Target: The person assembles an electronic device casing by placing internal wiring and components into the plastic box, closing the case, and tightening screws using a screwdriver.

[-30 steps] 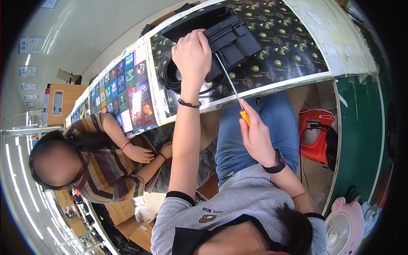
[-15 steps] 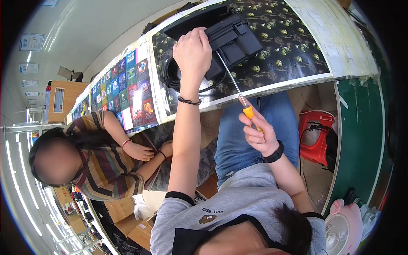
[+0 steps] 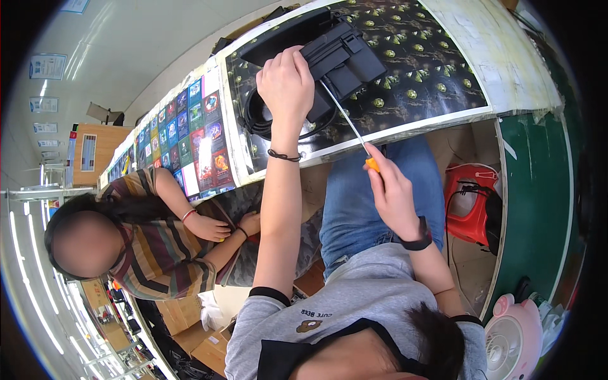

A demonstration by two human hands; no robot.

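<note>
A black plastic device [image 3: 354, 56] with a boxy compartment lies on the dark patterned mat at the table's far side. Curled over its left part, my left hand [image 3: 286, 79] grips the casing, with the fingertips partly hidden. My right hand [image 3: 394, 193] is closed round the yellow handle of a screwdriver [image 3: 345, 116], near the table's front edge. The long metal shaft slants up and left, its tip reaching the near side of the device. Whether the tip sits in a screw cannot be made out. A black cable [image 3: 256, 114] lies coiled beside my left wrist.
At my left a person in a striped shirt [image 3: 161, 247] sits by the table, hands together. Colourful printed cards [image 3: 183, 126] cover the table's left part. Under the table at right is a red plastic stool [image 3: 468, 202]; a pink fan [image 3: 512, 335] stands lower right.
My right hand has turned on the screwdriver handle, its fingers now covering more of the yellow. The device and my left hand have shifted only slightly.
</note>
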